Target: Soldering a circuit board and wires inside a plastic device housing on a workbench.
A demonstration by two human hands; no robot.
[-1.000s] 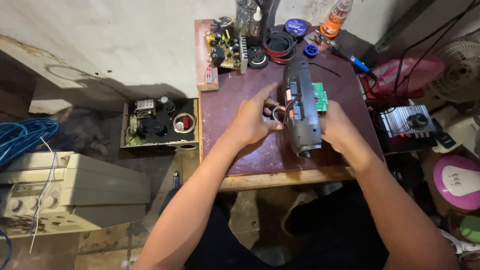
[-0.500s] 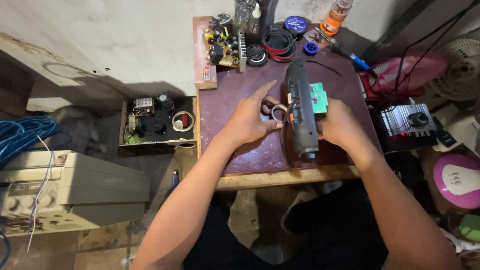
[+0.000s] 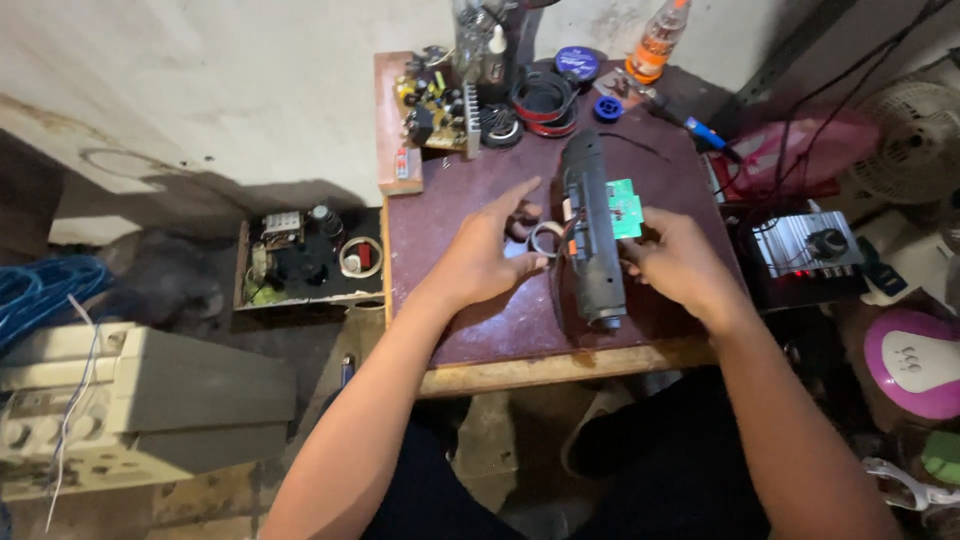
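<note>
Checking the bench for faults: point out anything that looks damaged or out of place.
The black cylindrical device lies opened on the table; a green circuit board sticks out of its side, held by the right hand.

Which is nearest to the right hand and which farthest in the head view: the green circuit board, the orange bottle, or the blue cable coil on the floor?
1. green circuit board: just above the right hand, at its fingers.
2. orange bottle: at the table's back edge.
3. blue cable coil: far left, on the floor.
</note>
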